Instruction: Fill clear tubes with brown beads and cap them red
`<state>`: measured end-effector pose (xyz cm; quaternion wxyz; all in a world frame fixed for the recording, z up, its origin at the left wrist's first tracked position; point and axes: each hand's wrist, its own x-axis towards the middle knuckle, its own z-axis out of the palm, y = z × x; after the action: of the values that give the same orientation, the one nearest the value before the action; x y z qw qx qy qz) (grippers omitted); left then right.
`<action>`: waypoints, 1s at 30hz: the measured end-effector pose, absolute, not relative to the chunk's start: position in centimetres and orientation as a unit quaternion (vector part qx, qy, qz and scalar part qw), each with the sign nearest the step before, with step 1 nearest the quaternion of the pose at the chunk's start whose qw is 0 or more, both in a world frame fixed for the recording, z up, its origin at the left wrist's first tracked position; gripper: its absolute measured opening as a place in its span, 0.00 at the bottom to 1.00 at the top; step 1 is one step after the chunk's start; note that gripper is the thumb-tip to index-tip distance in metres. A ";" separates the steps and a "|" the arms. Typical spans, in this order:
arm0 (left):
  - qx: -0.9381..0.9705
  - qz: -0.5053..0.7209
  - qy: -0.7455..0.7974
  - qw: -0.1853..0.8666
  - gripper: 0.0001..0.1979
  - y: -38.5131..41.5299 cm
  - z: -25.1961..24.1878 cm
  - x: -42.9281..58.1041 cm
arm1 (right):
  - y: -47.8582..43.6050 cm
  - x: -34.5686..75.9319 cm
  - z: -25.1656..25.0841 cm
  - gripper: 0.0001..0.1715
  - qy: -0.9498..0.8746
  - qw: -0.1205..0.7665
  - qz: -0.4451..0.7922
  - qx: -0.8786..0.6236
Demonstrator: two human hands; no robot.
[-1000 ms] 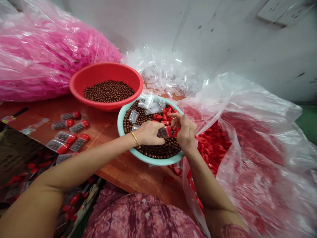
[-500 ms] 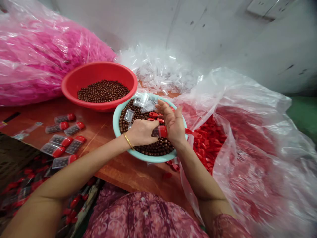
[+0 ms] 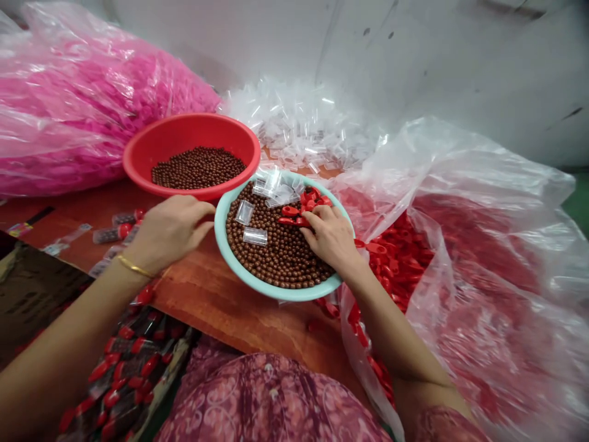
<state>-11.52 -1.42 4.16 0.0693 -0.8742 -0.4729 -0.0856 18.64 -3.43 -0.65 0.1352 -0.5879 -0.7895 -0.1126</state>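
My left hand (image 3: pixel 171 232) hovers over the table, left of the light-blue basin (image 3: pixel 226 261), its thumb and forefinger apart with nothing visible between them. My right hand (image 3: pixel 332 238) reaches into that basin, fingertips closed on a red plastic cap (image 3: pixel 293 221). More red caps (image 3: pixel 313 197) lie just beyond its fingers. Brown beads (image 3: pixel 276 252) fill the basin, and several clear plastic tubes (image 3: pixel 255 236) rest on top of them. Partly hidden behind my left hand are bead-filled tubes with red caps (image 3: pixel 107 236) on the table.
A red basin (image 3: pixel 251 138) of brown beads stands behind. Clear tubes (image 3: pixel 317 132) are heaped by the wall. A bag of pink parts (image 3: pixel 92 110) lies left, an open bag of red caps (image 3: pixel 396 258) right. Below the table edge are capped tubes (image 3: pixel 133 362).
My left hand has moved left out of the basin, and the capped tube it held is no longer visible. My right hand has lowered from above the basin to the red caps.
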 end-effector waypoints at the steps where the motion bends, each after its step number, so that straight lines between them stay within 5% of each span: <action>1: -0.895 -0.072 -0.436 0.062 0.12 -1.4 4.3 -10.1 | -3.1 18.2 -0.6 0.16 -0.796 0.108 -0.124 -0.582; 5: -0.944 0.025 -0.327 0.035 0.09 -0.9 3.8 -5.4 | -2.7 17.7 -0.6 0.13 -0.808 0.058 -0.148 -0.567; 16: -0.972 0.068 -0.222 0.038 0.13 1.2 2.4 -1.6 | -4.3 18.9 -1.1 0.16 -0.775 0.168 -0.087 -0.603; 21: -0.969 0.119 -0.212 0.049 0.12 1.3 2.1 -1.5 | -4.7 17.2 -0.2 0.28 -0.690 0.054 -0.087 -0.716; 26: -0.964 0.150 -0.219 0.010 0.15 0.6 0.9 0.6 | -4.2 16.7 -0.5 0.17 -0.696 -0.011 -0.059 -0.715; 30: -0.962 0.119 -0.240 -0.054 0.12 0.3 0.0 2.7 | -3.9 17.2 -0.9 0.15 -0.685 0.079 -0.031 -0.724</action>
<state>2.69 0.33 0.01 -0.0536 -0.9619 -0.2399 0.1195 17.23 -3.92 -0.91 0.0787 -0.7237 -0.6849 -0.0314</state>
